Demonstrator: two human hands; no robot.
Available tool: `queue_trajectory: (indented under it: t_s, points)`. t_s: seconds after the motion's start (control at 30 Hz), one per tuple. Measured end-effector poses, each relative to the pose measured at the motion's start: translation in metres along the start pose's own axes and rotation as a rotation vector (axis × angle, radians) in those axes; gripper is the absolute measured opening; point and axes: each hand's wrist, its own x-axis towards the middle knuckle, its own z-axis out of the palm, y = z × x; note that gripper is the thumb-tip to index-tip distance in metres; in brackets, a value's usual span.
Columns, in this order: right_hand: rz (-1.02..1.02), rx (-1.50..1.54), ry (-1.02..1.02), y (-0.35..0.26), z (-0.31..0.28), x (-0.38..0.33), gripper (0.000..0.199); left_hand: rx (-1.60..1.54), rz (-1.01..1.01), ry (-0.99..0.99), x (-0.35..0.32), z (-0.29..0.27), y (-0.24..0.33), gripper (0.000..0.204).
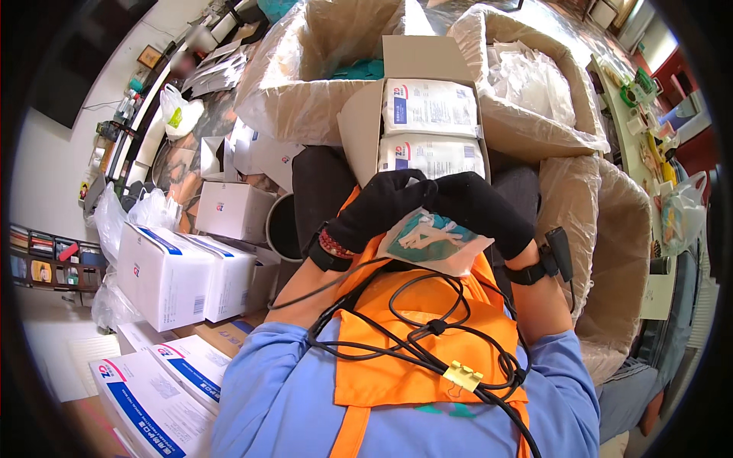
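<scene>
My left hand [378, 204], in a black glove, is closed on the upper edge of a clear plastic bag [472, 258]. My right hand [475, 204], gloved in black too, pinches the same edge close beside it. Folded teal face masks [434, 238] with white ear loops show inside the bag. Just beyond my hands stands an open carton [429, 59] between my knees. Two filled white packs [430, 107] lie in it, one behind the other. The fingertips are partly hidden by the gloves and the bag's edge.
Plastic-lined bins hold teal masks [359, 70] at the back and white pieces [531, 80] at back right. Another lined carton [615, 252] stands at my right. White boxes [164, 275] are stacked left, near a dark bucket [284, 227]. Black cables [427, 328] hang over my orange apron.
</scene>
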Motion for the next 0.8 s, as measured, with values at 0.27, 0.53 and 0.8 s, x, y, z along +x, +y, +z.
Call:
queue_trajectory:
  t_s: [0.27,0.53,0.8]
  points:
    - [-0.488,-0.627,0.422,-0.013,0.037,-0.021,0.011,-0.233,-0.12,0.167,-0.01,0.016,0.005,0.025]
    - [-0.773,-0.927,0.137,-0.048,0.051,-0.054,0.011,0.969,0.323,0.221,-0.008,0.007,0.003,0.018]
    - [-0.982,-1.019,0.064,-0.06,0.064,-0.084,0.018,1.102,0.197,0.473,-0.012,-0.03,0.02,0.007]
